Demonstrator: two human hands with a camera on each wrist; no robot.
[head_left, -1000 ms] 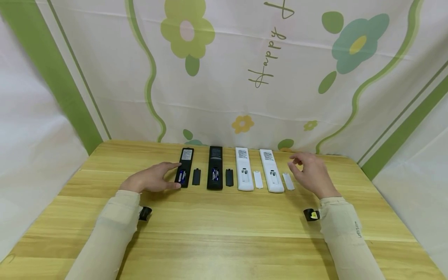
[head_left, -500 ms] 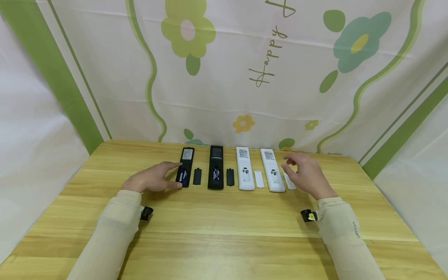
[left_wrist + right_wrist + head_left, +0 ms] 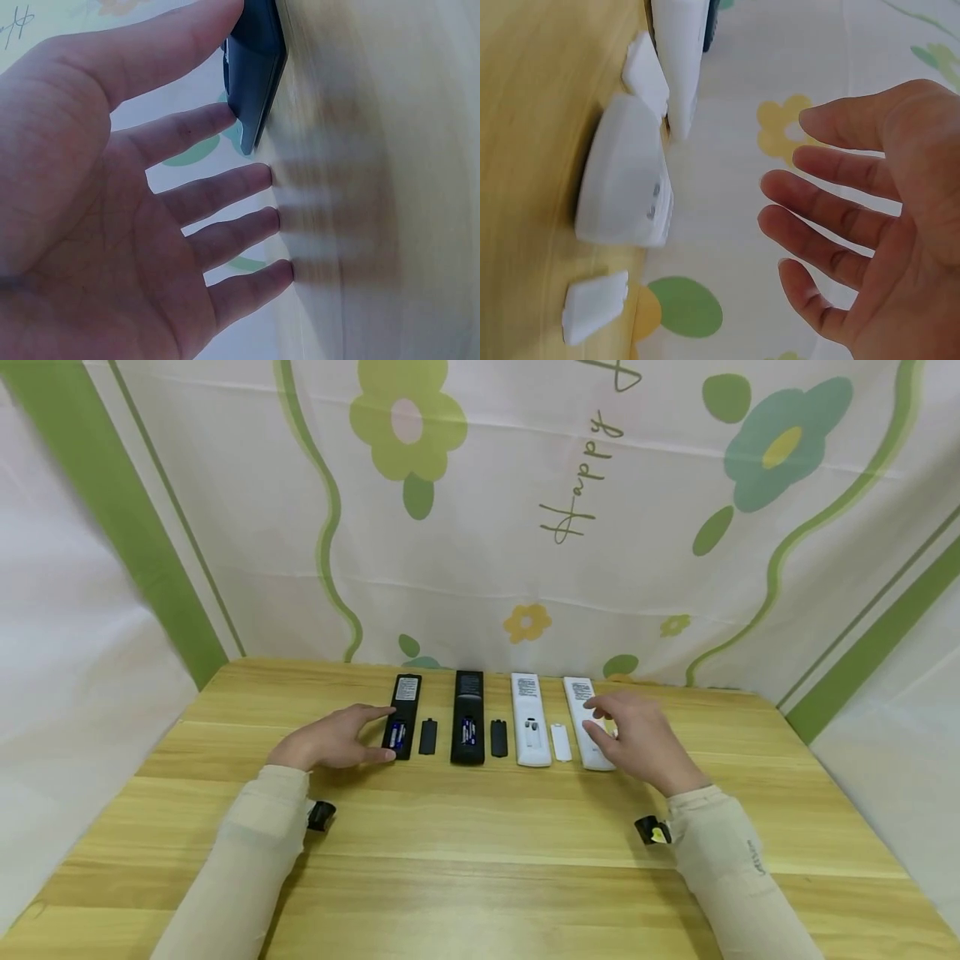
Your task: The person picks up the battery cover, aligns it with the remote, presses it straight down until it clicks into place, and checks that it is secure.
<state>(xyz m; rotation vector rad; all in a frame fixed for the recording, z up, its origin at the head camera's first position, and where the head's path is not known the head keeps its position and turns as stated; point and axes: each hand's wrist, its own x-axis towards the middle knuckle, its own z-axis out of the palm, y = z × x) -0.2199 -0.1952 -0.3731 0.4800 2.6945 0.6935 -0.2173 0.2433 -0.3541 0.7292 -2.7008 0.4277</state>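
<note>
My left hand is at the leftmost black remote control, its thumb and index fingertip touching the edge. In the left wrist view its other fingers extend down to the table, nearly straight. That remote lies face down, with blue batteries in its uncovered compartment. Over the rightmost white remote control hovers my right hand, fingers loosely bent and holding nothing. It hides that remote's battery compartment and most of a small white battery cover, which the right wrist view shows beside the remote.
Between the outer remotes lie another black remote with batteries and a white one, compartment uncovered. Two black covers and a white cover lie beside them. A flowered cloth hangs behind the wooden table.
My right hand has moved left, from beside the rightmost white remote to over it, covering the white battery cover there. The left hand has kept its place at the black remote.
</note>
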